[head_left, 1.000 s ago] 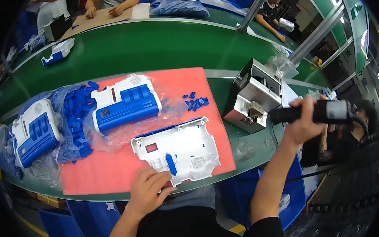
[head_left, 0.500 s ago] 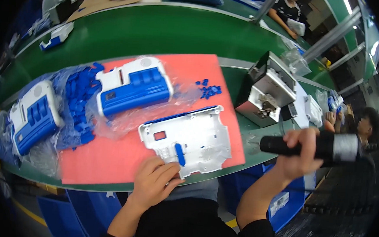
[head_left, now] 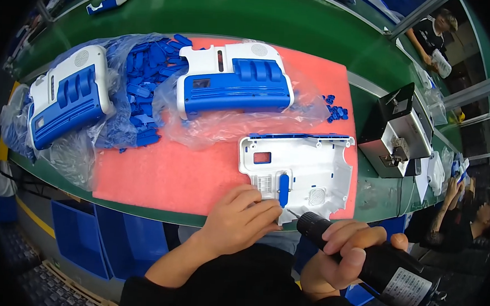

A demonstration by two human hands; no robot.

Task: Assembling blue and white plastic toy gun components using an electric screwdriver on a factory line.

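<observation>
A white plastic housing shell lies with its ribbed inside up near the front edge of the pink foam mat. A slim blue strip sits upright in the shell's lower middle. My left hand is closed over the shell's near edge, fingertips just below the strip. In my right hand is a black electric screwdriver, held at a slant. Its thin bit points at the shell's near edge, close to my left fingertips. Whether the tip touches anything is too small to tell.
Two white-and-blue housings lie on plastic bags at the back and left. Between them is a pile of blue strips. Small blue pieces lie at the mat's right. A metal box-shaped device stands beyond; other people are at right.
My right hand has brought the screwdriver down and left, from beside the metal device to the shell's near edge. My left hand stays at that edge. The whole view has shifted.
</observation>
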